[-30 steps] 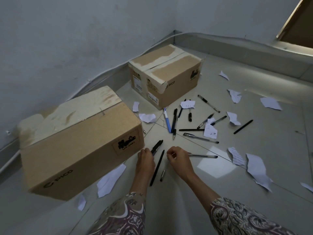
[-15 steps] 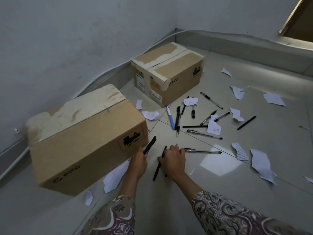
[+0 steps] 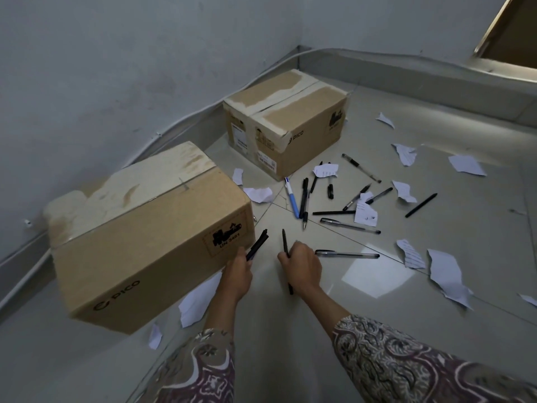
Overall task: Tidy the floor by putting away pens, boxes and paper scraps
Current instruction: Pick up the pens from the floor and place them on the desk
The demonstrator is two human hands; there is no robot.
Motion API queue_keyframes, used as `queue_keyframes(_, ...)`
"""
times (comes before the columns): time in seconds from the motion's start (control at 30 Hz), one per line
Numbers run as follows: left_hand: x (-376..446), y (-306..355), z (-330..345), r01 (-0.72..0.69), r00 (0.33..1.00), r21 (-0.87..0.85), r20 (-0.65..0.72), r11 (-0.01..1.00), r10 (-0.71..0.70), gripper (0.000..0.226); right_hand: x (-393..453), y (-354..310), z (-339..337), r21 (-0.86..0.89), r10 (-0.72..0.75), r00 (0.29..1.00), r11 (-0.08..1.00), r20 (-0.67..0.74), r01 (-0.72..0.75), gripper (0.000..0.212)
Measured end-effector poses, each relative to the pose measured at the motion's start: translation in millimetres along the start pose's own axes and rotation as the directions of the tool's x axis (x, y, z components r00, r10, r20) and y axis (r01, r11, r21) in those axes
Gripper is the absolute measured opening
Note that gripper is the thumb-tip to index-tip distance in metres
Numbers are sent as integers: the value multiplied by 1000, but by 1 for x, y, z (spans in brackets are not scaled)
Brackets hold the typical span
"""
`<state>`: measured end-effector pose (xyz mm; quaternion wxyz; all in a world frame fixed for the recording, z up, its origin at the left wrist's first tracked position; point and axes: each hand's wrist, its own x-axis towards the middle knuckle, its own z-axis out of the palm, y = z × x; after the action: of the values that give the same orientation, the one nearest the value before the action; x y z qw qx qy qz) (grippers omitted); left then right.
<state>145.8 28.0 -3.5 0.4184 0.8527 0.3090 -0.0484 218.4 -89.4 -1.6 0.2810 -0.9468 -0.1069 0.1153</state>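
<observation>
Near the centre of the tiled floor (image 3: 363, 330), left hand (image 3: 236, 274) with fingers curled round a black pen (image 3: 258, 244), tip pointing up and away, just beside the near cardboard box (image 3: 151, 245). Right hand (image 3: 302, 269) beside it, fingers curled round a slim black pen (image 3: 285, 242), one end sticking out beyond the knuckles, the other showing below the palm. Just right of that hand, flat on the floor, a clear-barrelled pen (image 3: 347, 253). Farther off, a loose cluster of pens: a blue-and-white pen (image 3: 292, 197), several black ones side by side next to it, another clear pen (image 3: 350, 226), and one black pen (image 3: 421, 205) lying apart to the right. Torn paper scraps scattered among and around them: one over the far pens (image 3: 325, 170), one in the cluster (image 3: 365, 213), a large one at the right (image 3: 447, 274), another tucked partly under the near box (image 3: 199, 301). Far cardboard box (image 3: 287, 123) closed and taped, set close to the corner of the grey walls; near box also closed, at the left. Patterned sleeves (image 3: 406, 359) along the near edge.
</observation>
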Motion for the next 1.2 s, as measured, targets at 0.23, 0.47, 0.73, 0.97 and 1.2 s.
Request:
queue_keyframes(0.23,0,10,5,25,997,-58,70,998,-21,31,0,17,-2,-155,1,1000,988,19,2,26)
queue_keyframes(0.47,2,5,4,54,994,-180,107,982,-35,26,-2,22,3,-132,-23,999,991,41,28,26)
queue_keyframes(0.73,6,10,7,71,994,-337,102,939,-38,20,5,22,1,-77,53,992,996,115,-44,17)
queue_keyframes(0.97,5,20,10,132,988,-461,132,878,-79,24,6,16,-3,-123,31,989,992,145,-13,13)
queue_keyframes(1.2,5,21,13,182,977,-499,190,847,-98,15,10,20,-3,-212,-62,989,973,137,90,20)
